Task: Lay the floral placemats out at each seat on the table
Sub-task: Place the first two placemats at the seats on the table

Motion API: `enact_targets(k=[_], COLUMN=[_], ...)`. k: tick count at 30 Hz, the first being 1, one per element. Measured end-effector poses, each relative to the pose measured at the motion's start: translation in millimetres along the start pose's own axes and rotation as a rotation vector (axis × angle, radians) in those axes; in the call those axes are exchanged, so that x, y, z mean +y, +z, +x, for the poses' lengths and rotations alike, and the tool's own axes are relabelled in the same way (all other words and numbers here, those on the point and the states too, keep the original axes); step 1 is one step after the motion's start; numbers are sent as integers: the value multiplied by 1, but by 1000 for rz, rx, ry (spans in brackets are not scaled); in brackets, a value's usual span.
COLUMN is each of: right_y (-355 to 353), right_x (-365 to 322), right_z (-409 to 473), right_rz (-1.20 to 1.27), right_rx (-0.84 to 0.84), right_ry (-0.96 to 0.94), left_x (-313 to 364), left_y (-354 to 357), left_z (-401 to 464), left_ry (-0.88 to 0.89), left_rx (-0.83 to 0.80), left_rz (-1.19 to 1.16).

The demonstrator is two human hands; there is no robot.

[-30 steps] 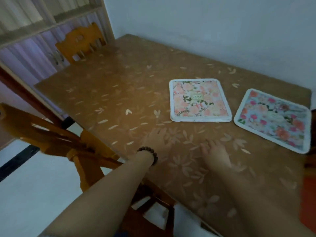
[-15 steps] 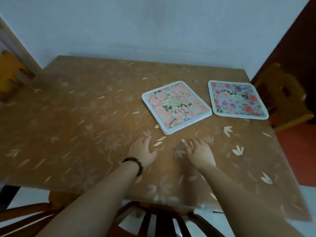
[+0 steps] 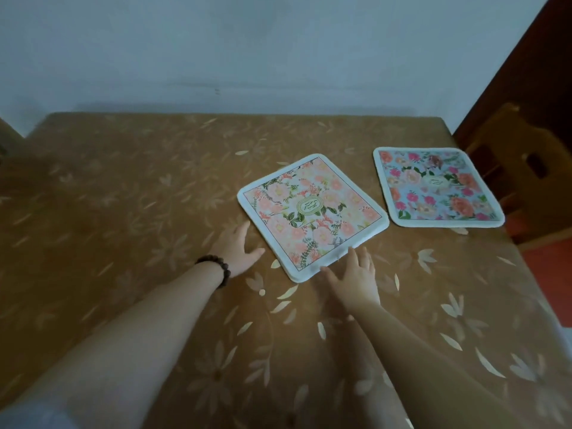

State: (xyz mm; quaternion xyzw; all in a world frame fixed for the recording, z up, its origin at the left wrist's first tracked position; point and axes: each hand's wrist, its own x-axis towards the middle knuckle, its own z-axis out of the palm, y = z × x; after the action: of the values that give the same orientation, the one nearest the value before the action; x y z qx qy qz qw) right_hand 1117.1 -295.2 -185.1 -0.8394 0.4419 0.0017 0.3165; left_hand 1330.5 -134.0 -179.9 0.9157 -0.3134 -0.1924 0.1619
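The table (image 3: 123,212) carries a pink floral placemat (image 3: 312,216), skewed; a blue floral placemat (image 3: 435,187) lies just right of it. Left hand (image 3: 236,250) and right hand (image 3: 356,280), grips spread flat, flank the pink placemat's near corner.

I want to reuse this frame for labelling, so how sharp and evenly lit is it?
Head view: dim, flat light; the pink placemat is fairly sharp, the blue placemat softer, the left hand, right hand and forearms smeared, the table edges bowed by the wide lens, with no strong glare.
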Motion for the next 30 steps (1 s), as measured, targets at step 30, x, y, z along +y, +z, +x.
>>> enact_targets(k=[30], right_y=[31], right_x=[-47], right_z=[27], right_rz=[445], right_rx=[233], right_ry=[410], left_x=[-18], left_y=[-28], left_z=[102], left_ry=[125], left_rx=[363], left_rz=[-88])
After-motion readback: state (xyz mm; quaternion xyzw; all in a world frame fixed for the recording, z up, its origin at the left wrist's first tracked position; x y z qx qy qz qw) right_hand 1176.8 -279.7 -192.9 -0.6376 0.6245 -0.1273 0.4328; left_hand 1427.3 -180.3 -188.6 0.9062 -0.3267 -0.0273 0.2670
